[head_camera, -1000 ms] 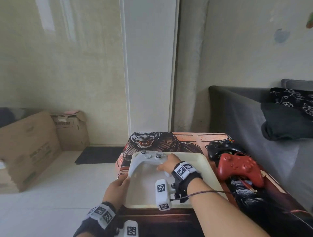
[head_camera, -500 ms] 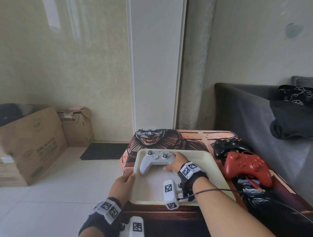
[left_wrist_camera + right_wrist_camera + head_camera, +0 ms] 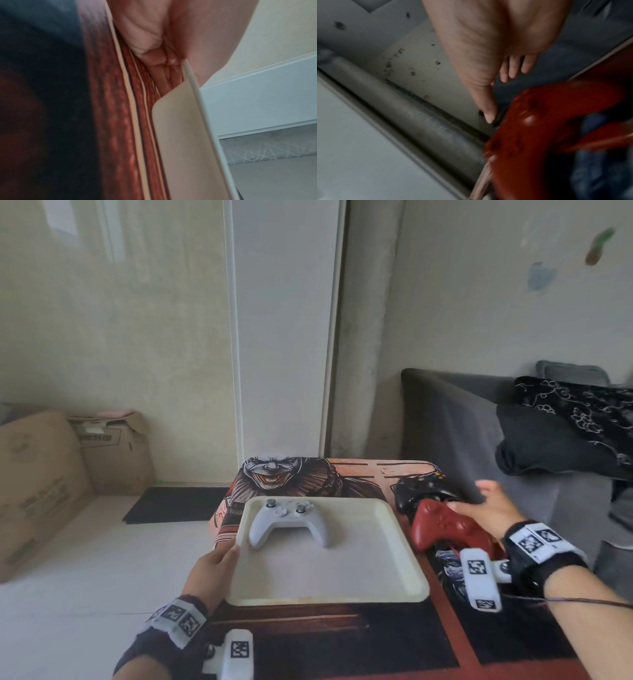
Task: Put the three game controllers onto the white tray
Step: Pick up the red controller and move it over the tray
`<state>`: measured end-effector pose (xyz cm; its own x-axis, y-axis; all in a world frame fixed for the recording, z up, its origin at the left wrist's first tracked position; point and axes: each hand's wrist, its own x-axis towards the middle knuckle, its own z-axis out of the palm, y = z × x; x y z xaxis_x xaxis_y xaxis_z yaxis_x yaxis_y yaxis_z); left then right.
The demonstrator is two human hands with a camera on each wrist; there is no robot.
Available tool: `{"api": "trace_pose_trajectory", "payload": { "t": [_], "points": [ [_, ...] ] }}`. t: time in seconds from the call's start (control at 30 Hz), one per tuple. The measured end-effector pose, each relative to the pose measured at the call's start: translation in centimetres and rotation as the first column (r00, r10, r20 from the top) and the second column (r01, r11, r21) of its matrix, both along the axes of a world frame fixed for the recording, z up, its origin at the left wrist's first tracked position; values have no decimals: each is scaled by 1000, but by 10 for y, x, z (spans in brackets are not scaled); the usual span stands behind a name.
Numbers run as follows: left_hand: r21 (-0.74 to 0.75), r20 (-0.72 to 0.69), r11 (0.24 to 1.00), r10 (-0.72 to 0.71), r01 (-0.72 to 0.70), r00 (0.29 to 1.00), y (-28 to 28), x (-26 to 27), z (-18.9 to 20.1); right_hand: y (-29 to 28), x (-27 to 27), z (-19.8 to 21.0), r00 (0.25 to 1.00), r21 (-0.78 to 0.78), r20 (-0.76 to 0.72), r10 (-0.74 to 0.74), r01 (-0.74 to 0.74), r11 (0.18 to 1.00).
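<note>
A white controller lies on the far left part of the white tray. My left hand grips the tray's left rim; in the left wrist view its fingers reach under the tray with the thumb on the other side. Right of the tray lies a red controller, and a black controller sits just behind it. My right hand hovers at the red controller's far side with straight fingers. In the blurred right wrist view the thumb points at the red controller.
The tray rests on a low table with a clown print. A grey sofa with a dark cushion stands close on the right. Cardboard boxes and a black mat are on the floor to the left.
My right hand let go of the white controller, which now lies on the tray, and moved right to the red controller. The left hand stayed on the tray's rim.
</note>
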<state>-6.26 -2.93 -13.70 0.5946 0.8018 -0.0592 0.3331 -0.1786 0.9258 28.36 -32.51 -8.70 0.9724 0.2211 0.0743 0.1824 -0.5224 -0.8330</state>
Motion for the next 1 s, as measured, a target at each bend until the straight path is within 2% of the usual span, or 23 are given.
{"api": "trace_pose_trajectory", "payload": {
  "t": [0.07,0.17,0.27,0.33,0.43,0.5,0.63,0.9,1.0],
  "points": [
    [-21,7,1000,-2,2,1000,0,0,1,-27,16,-23,993,-81,-106,-46,37,996],
    [-51,25,999,0,2,1000,-2,-1,4,-40,6,-40,967,-61,-255,8,-24,998],
    [-60,22,998,4,-3,1000,-3,-1,5,-41,24,-69,970,-110,-236,55,-83,990],
    [-57,14,998,9,-8,1000,-4,-1,5,-38,38,-79,983,-226,-183,4,-46,973],
    [-56,13,998,10,-10,1000,-4,-2,5,-40,67,-97,988,-286,-152,-41,-4,958],
    [-58,17,998,13,-12,1000,-4,-2,5,-36,52,-88,992,-338,-113,-60,19,941],
    [-77,27,997,17,-15,1000,-5,-2,6,-23,4,-60,989,-281,-111,-99,65,958],
    [-102,29,995,10,-7,1000,-3,-2,6,-25,10,-75,995,-179,-69,-66,53,982],
    [-102,23,995,17,-14,1000,-4,-2,8,-28,14,-80,990,-136,-104,-99,84,987]
  ]
}}
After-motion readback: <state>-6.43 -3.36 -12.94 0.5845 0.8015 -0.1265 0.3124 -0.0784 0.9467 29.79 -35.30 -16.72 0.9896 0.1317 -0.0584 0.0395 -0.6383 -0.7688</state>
